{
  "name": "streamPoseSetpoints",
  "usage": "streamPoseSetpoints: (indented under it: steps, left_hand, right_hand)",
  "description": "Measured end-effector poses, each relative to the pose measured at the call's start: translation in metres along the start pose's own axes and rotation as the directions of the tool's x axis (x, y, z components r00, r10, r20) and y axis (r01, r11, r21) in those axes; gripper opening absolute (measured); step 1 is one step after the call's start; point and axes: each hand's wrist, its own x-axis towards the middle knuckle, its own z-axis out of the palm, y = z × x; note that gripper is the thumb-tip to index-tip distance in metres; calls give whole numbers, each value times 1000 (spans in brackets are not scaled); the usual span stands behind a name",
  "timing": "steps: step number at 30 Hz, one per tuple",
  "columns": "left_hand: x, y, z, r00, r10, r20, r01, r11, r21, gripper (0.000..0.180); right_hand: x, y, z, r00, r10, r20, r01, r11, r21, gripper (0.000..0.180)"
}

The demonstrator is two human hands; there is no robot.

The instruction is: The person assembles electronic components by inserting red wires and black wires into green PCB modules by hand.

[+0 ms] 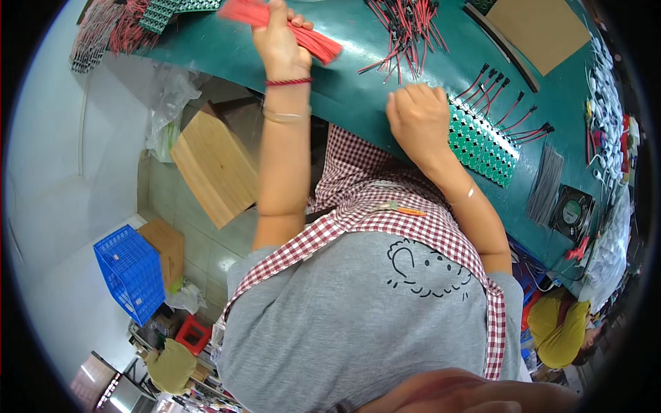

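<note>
My left hand [279,38] is closed around a thick bundle of red wires [318,45], held over the far left part of the green table. The bundle's left end is smeared by motion. My right hand [418,117] is curled into a fist at the table's near part. Its fingertips are turned under, so anything inside is hidden. Just right of that fist lies a green circuit board panel [482,144], with several red and black leads [506,103] with black connectors sticking out from its far edge. Beyond the fist is a loose pile of red and black connector leads [406,27].
Circuit boards [157,15] and more wires [103,34] lie at the far left. A cardboard sheet [540,31], grey wires [546,182] and a black fan [573,212] are on the right. Below the table stand a wooden board [215,168] and a blue crate [129,272]. Other people work behind.
</note>
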Motion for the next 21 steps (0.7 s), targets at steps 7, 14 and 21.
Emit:
streamPoseSetpoints:
  steps: [7,14,21]
  left_hand:
    - [8,37,13,806,-442,393,-462,-55,885,32]
    - [17,4,-33,753,-234,614,-630,-524,573,58]
    - [-13,1,-54,781,-107,615,-545,-596,589,69]
  right_hand:
    - [-13,-5,-34,987,122,106,-136,981,136,25]
    - [-23,-9,-58,970,202,133,-228,948,221,24]
    - [-56,29,-95,880,451,151,-474,857,203,22]
